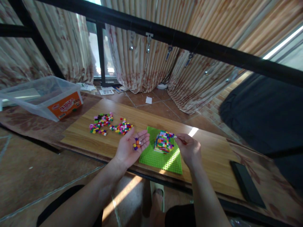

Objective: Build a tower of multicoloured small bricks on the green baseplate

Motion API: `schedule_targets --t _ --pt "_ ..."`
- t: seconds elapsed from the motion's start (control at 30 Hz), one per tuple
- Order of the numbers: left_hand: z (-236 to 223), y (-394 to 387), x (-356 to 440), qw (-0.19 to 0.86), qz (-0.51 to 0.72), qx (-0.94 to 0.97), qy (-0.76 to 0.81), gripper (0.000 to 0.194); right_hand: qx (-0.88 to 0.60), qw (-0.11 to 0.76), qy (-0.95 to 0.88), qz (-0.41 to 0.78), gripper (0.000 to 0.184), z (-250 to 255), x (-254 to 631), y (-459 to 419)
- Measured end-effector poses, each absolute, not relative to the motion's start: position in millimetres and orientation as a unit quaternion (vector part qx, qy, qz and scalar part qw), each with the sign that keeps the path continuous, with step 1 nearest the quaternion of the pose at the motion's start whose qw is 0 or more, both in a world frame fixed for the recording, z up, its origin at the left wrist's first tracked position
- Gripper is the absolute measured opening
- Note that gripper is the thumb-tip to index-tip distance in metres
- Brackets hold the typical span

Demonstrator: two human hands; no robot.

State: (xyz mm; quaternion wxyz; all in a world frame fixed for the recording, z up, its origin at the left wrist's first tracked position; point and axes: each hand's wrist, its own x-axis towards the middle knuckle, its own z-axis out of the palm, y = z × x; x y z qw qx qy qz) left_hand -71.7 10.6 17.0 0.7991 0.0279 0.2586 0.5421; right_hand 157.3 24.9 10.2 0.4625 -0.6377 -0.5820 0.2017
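My left hand [131, 145] lies palm up over the wooden board [213, 154], fingers spread, with a few small coloured bricks [136, 144] resting in the palm. My right hand [188, 149] is pinched closed on a tiny brick at the top right edge of a multicoloured brick block [164, 141]. That block stands on a green baseplate [161, 159] between the two hands. A loose pile of small coloured bricks [110, 123] lies on the board to the left.
A clear plastic tub [41, 96] with an orange label sits at the far left. A dark phone [246, 183] lies on the right beside the board. Curtains and a black bar run across the back. My foot in a sandal [156, 195] shows below the board's edge.
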Motion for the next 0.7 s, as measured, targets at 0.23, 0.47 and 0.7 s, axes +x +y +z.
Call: schedule_targets --t 0.23,0.47,0.7 --pt "17.4 10.5 -72.2 0.799 0.543 0.022 0.258 0.040 -0.629 0.473 -0.582 0.202 0.025 3.5 155.0 27.7" --pt "19.8 9.1 -72.4 0.798 0.546 0.023 0.256 0.040 -0.635 0.476 -0.580 0.185 0.024 1.9 151.6 28.2" --pt "21.2 9.2 -73.3 0.798 0.546 0.026 0.255 0.042 -0.642 0.470 -0.570 0.204 0.024 6.7 159.2 27.8"
